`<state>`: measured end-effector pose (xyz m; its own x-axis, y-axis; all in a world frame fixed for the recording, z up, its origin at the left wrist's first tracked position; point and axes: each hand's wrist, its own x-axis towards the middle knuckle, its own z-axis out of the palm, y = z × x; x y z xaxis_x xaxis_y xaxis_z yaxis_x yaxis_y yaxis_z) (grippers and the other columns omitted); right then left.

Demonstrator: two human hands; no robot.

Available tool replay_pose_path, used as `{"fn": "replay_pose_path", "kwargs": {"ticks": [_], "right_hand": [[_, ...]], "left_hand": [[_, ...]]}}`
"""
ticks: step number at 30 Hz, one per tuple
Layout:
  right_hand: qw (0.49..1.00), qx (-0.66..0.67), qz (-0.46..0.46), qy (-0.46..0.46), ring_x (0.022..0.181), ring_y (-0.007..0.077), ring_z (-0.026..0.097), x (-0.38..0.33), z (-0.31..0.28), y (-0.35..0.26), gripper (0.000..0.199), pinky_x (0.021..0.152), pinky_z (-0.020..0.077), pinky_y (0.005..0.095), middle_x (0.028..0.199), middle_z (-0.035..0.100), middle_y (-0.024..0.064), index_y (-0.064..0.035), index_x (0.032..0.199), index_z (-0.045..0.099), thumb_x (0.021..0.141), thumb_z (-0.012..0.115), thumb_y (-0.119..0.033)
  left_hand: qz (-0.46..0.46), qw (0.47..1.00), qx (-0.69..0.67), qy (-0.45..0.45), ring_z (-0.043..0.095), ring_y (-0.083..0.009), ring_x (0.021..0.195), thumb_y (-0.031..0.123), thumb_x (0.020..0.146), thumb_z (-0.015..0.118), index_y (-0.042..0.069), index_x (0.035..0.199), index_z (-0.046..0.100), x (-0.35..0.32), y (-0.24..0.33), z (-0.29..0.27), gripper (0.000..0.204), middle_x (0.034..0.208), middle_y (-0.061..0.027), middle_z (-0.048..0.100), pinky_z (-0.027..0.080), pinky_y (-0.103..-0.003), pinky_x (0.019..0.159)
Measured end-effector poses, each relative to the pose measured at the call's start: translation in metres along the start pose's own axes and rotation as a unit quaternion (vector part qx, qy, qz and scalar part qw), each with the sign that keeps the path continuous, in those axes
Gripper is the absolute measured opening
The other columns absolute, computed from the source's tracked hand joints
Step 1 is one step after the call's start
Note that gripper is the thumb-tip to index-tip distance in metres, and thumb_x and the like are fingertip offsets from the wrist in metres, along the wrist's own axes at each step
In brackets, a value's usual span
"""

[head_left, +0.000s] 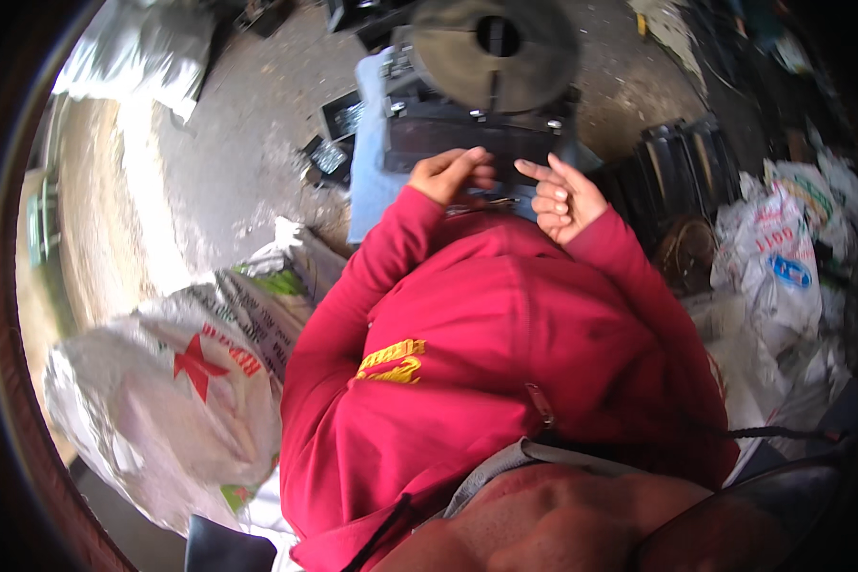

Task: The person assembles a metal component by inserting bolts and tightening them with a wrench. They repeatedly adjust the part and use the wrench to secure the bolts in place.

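My left hand point(455, 175) is raised in front of my red sweatshirt, its fingers curled and the thumb pressed toward them. Anything pinched there is hidden or too small to name. Opposite it, my right hand point(564, 198) turns its palm partly up, with the index finger stretched toward the left hand and the other fingers loosely bent; no held thing shows. A gap separates the two hands. Just beyond them stands a dark box-like machine point(434, 140) with metal fittings, topped by a large round disc point(534, 52) with a dark central hole and a slot.
A light blue sheet point(370, 195) lies left of the machine, beside small black trays point(343, 116). Black slatted parts point(682, 167) stand at the right, near crumpled white plastic bags point(767, 253). A big white sack point(153, 381) fills the left side; a silvery bag point(143, 48) sits farther off.
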<state>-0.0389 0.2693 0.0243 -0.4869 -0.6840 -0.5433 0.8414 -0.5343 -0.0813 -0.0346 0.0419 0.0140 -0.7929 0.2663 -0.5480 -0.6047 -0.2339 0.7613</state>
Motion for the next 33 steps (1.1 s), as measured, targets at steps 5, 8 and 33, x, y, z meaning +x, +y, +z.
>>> {"fn": "replay_pose_path", "kwargs": {"ticks": [5, 8, 33], "right_hand": [[0.99, -0.092, -0.105, -0.005, 0.093, 0.0195, 0.059, 0.051, 0.067, 0.033, 0.04, 0.091, 0.0487, 0.0357, 0.104, 0.063, 0.0067, 0.0032, 0.123, 0.052, 0.097, 0.045, -0.027], [0.978, -0.163, -0.123, -0.049, 0.115, 0.0234, 0.053, 0.093, 0.088, 0.052, 0.051, 0.102, 0.0394, 0.037, 0.124, 0.057, 0.0134, 0.0025, 0.125, 0.051, 0.097, 0.044, -0.04], [0.585, -0.787, -0.197, 0.007, 0.088, 0.0209, 0.066, 0.033, 0.053, 0.01, 0.019, 0.079, 0.0522, 0.0317, 0.102, 0.067, 0.013, -0.0015, 0.102, 0.067, 0.087, 0.057, -0.007]], "left_hand": [[0.054, 0.954, -0.292, -0.043, 0.06, -0.028, 0.098, 0.057, 0.092, 0.041, 0.0, 0.113, 0.056, 0.005, -0.008, -0.006, 0.062, 0.107, -0.0138, 0.062, 0.046, -0.038, 0.091], [0.137, 0.896, -0.421, -0.009, 0.054, -0.0282, 0.111, 0.054, 0.092, 0.043, 0.0, 0.12, 0.051, -0.01, 0.008, -0.031, 0.061, 0.116, -0.0134, 0.059, 0.039, -0.041, 0.1], [0.083, 0.769, -0.489, 0.403, 0.048, -0.031, 0.117, 0.033, 0.088, 0.055, 0.005, 0.123, 0.044, 0.225, -0.157, -0.372, 0.046, 0.129, -0.0166, 0.046, 0.049, -0.041, 0.091]]}}
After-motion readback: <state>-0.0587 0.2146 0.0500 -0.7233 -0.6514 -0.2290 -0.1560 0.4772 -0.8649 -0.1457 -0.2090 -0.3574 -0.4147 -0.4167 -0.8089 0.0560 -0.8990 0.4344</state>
